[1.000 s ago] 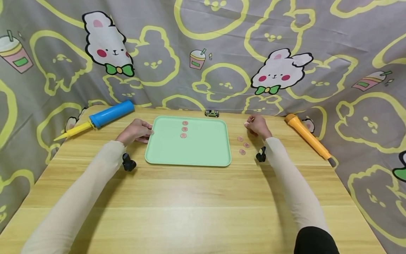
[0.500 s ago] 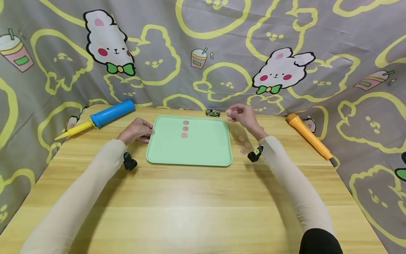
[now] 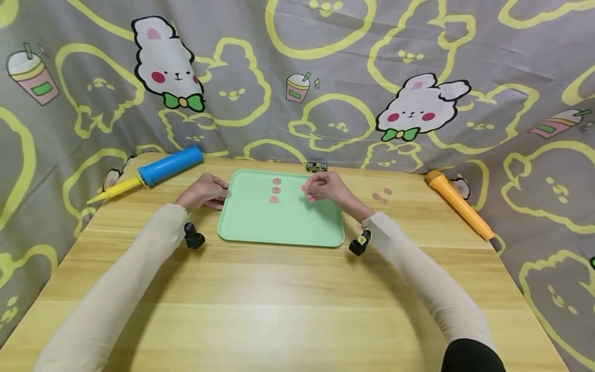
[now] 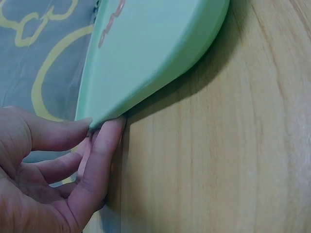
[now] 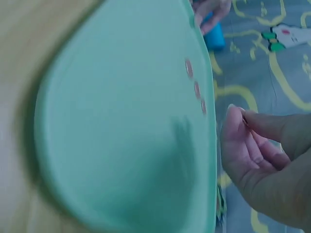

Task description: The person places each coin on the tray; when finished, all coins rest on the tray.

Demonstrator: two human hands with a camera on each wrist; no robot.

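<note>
A light green tray (image 3: 279,222) lies on the wooden table, with a column of three copper-pink coins (image 3: 276,190) toward its back. At the tray's left rim my left hand (image 3: 203,192) pinches the edge, thumb on top and fingers below, as the left wrist view shows. Over the tray's right half, my right hand (image 3: 327,187) holds another coin (image 3: 304,188) between thumb and fingertips, raised above the surface. Only a thin dark edge of that coin (image 5: 245,121) shows in the right wrist view. Several loose coins (image 3: 383,201) lie right of the tray, one partly hidden by the right wrist.
Behind the tray stands a small toy car (image 3: 317,167). A blue and yellow hand pump (image 3: 171,165) lies at the back left, an orange microphone-like stick (image 3: 460,204) at the right. A patterned curtain (image 3: 251,77) borders the table's back and sides.
My right hand has carried the coin left from beside the loose coins to over the tray, uncovering several coins at the right. The left hand has stayed at the tray rim.
</note>
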